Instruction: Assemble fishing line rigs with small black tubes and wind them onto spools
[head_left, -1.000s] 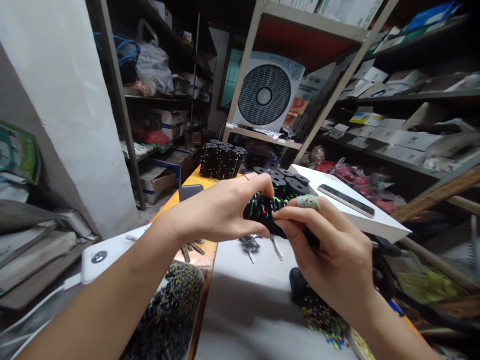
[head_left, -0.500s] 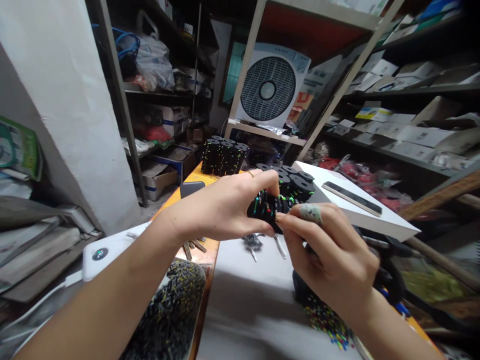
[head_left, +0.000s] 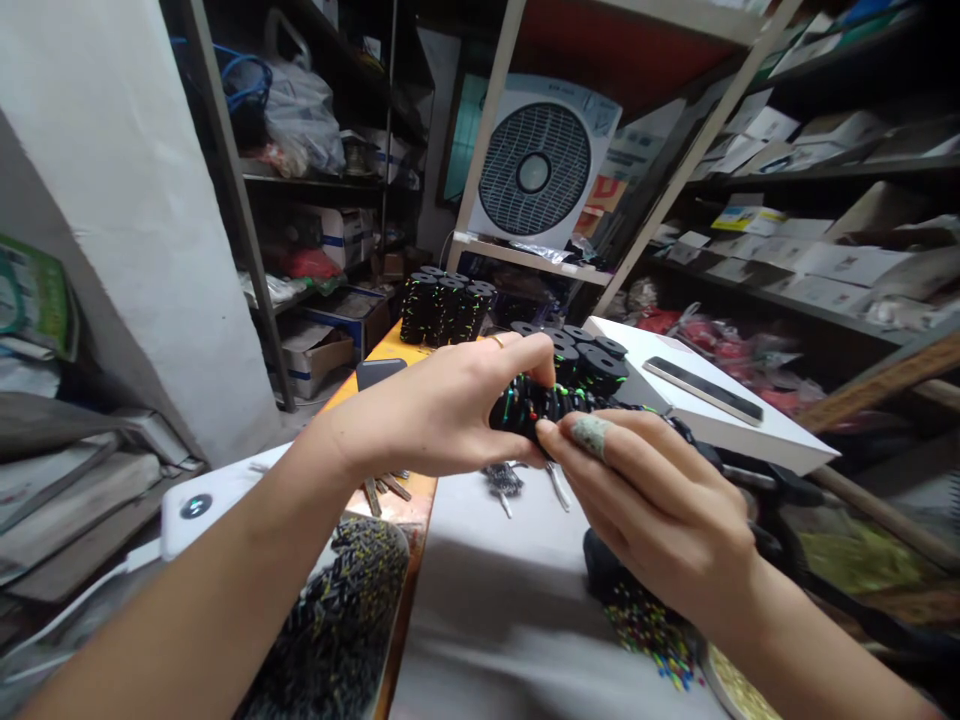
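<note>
My left hand (head_left: pixel 457 405) is wrapped round a row of black discs (head_left: pixel 517 405) dotted with red, green and blue, held above the table. The fingertips of my right hand (head_left: pixel 645 490) are pressed together against the near side of the discs; anything tiny between them is hidden. A greenish wrap (head_left: pixel 590 436) covers one finger of that hand. Below it lies a pile of small coloured pieces (head_left: pixel 652 630). Stacks of black discs stand behind my hands, at the left (head_left: pixel 446 308) and at the right (head_left: pixel 592 360).
A tray of small dark pieces (head_left: pixel 337 620) lies at the lower left, near a white power bank (head_left: pixel 196 507). A phone (head_left: pixel 703 390) rests on a white box (head_left: pixel 780 440) at the right. Behind the table stands a box fan (head_left: pixel 534 172).
My right hand has moved slightly left along the discs, and its fingers have straightened and drawn closer together. My left hand keeps its hold.
</note>
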